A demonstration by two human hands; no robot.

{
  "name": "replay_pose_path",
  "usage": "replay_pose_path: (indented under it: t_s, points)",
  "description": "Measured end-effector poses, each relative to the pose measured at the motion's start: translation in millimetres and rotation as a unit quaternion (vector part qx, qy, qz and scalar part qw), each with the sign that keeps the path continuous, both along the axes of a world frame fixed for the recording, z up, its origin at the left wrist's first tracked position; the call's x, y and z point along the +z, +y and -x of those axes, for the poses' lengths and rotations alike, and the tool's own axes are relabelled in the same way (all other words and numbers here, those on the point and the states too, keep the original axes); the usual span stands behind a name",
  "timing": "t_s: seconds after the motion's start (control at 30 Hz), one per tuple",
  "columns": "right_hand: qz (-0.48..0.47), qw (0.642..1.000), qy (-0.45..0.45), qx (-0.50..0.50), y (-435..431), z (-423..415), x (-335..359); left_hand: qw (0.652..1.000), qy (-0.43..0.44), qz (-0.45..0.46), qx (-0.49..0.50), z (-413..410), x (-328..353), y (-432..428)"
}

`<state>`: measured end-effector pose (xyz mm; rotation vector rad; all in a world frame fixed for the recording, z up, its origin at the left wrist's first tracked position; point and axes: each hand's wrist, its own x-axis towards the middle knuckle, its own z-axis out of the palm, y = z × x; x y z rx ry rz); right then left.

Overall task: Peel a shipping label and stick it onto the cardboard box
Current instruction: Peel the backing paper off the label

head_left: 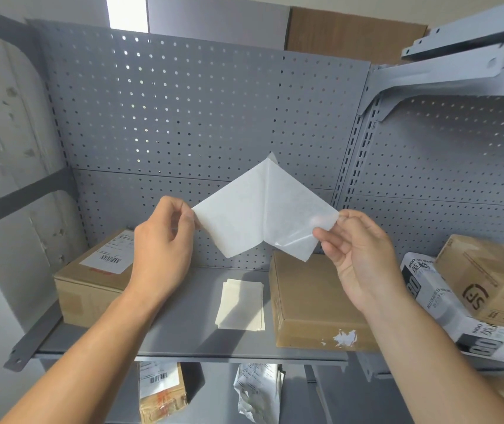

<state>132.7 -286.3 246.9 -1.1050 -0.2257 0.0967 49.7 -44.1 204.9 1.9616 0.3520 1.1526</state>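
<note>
I hold a white shipping label (232, 215) and its glossy backing sheet (296, 221) up in front of the pegboard, spread apart like a V and still joined along the middle crease. My left hand (165, 243) pinches the label's left corner. My right hand (361, 249) pinches the backing's right corner. Below the backing, an unlabelled cardboard box (312, 301) lies flat on the grey shelf (183, 332). A second cardboard box (91, 286) with a barcode label on top sits at the shelf's left end.
A small stack of cream sheets (241, 304) lies on the shelf between the two boxes. Parcels and a printed mailer bag (446, 307) crowd the right shelf. More parcels (162, 390) sit on the lower shelf. A grey pegboard (183, 117) backs the shelving.
</note>
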Motion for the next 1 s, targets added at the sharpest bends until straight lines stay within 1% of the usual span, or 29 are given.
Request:
replay_pose_path:
  t_s: [0.13,0.23,0.3,0.43,0.63,1.0]
  points:
    - [-0.003,1.000,0.002,-0.006,-1,0,-1,1.000,-0.001,0.022,-0.001,4,0,4]
    - [-0.016,1.000,0.010,-0.011,-2,0,-2,0.998,-0.001,0.060,-0.019,5,-1,8]
    - [-0.025,0.999,0.013,-0.017,-2,0,-1,0.994,-0.006,0.100,-0.035,6,-1,9]
    - [-0.040,0.999,0.013,-0.025,-3,1,-2,0.976,-0.019,0.206,-0.067,5,-7,15]
    - [-0.051,0.997,0.015,-0.049,-8,-3,-6,0.957,-0.044,0.272,-0.091,5,-13,12]
    - [-0.076,0.990,0.011,-0.119,-17,-7,-12,0.956,-0.076,0.277,-0.054,-8,-31,24]
